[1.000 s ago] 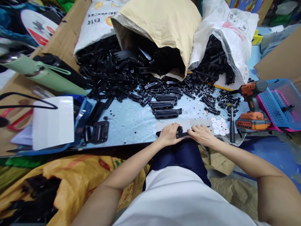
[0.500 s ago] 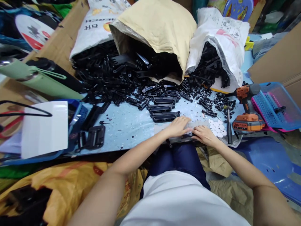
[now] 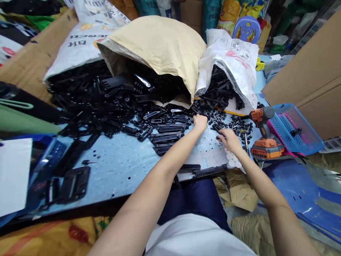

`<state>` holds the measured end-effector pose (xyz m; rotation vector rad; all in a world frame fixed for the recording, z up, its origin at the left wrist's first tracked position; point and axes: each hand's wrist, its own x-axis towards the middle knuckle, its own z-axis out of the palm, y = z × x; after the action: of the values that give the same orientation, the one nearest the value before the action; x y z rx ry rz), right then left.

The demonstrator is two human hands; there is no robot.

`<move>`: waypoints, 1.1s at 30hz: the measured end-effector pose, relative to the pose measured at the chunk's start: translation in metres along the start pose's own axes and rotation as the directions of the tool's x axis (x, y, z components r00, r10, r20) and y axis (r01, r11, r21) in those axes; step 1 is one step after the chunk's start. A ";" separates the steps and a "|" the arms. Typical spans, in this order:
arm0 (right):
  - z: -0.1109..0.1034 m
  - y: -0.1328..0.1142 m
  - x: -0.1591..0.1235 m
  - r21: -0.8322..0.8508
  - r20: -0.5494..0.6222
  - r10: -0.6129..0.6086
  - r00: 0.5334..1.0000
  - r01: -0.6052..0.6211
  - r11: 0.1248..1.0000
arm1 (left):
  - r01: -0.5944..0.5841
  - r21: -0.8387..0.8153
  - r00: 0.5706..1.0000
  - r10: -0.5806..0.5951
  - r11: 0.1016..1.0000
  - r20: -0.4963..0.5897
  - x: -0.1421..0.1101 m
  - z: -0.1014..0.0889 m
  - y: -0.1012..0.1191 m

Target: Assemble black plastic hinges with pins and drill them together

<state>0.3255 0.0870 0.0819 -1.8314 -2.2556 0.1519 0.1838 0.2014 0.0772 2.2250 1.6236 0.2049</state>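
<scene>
My left hand [image 3: 200,122] reaches to the near edge of the heap of small black plastic parts [image 3: 183,111], its fingers curled inward. Whatever they hold is hidden. My right hand [image 3: 229,139] is beside the loose screws [image 3: 226,119], with thumb and fingers pinched at a small black part [image 3: 220,136]. Left of my left hand lies a row of long black plastic arms [image 3: 167,137]. At the table's front edge, between my forearms, a black bar-shaped part [image 3: 210,171] lies by a grey plate [image 3: 213,157]. White round discs [image 3: 233,160] are just below my right hand.
An orange cordless drill [image 3: 262,133] and a hammer [image 3: 245,140] lie to the right, before a blue basket [image 3: 301,131]. Three open sacks, including a tan one [image 3: 157,42], spill black parts at the back. A blue plastic chair [image 3: 295,188] stands at right.
Both hands have left the part at the front edge and moved away from me. My left hand is at the heap, my right at the screws. The view has shifted right.
</scene>
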 end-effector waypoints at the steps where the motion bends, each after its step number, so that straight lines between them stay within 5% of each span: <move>1: -0.003 0.013 0.022 -0.009 -0.024 0.131 0.991 -0.131 0.991 | -0.007 -0.003 1.000 0.007 1.000 -0.004 -0.002 -0.002 -0.001; 3: -0.005 0.036 0.062 -0.015 -0.031 0.306 0.952 -0.306 0.952 | -0.019 -0.008 0.999 0.018 1.000 -0.034 -0.008 -0.007 -0.007; 7: 0.001 0.054 0.112 -0.017 0.042 0.421 0.906 -0.421 0.907 | -0.143 -0.267 0.961 0.070 0.953 -0.266 -0.048 -0.026 -0.035; 9: 0.003 0.052 0.115 -0.018 0.084 0.453 0.887 -0.453 0.891 | -0.195 -0.451 0.941 0.036 0.871 -0.337 -0.088 -0.033 -0.054; 15: -0.006 0.035 0.085 0.028 0.041 0.483 0.875 -0.484 0.875 | -0.004 -0.711 0.905 -0.300 0.703 -0.301 -0.207 -0.017 -0.124; 20: -0.013 -0.002 0.054 0.087 -0.071 0.400 0.914 -0.394 0.915 | -0.114 -0.558 0.874 -0.184 0.822 -0.450 -0.241 0.006 -0.140; 28: -0.004 -0.069 -0.010 0.319 -0.132 0.061 0.989 -0.016 0.948 | -0.311 -0.238 0.802 0.120 0.920 -0.585 -0.244 -0.003 -0.142; 33: 0.010 -0.095 -0.038 0.402 -0.049 -0.013 0.999 0.031 0.915 | -0.430 -0.030 0.683 0.303 0.902 -0.665 -0.241 0.010 -0.139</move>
<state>0.2403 0.0306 0.0888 -1.5725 -2.0239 0.5246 -0.0134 0.0092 0.0395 2.4492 1.3126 1.3227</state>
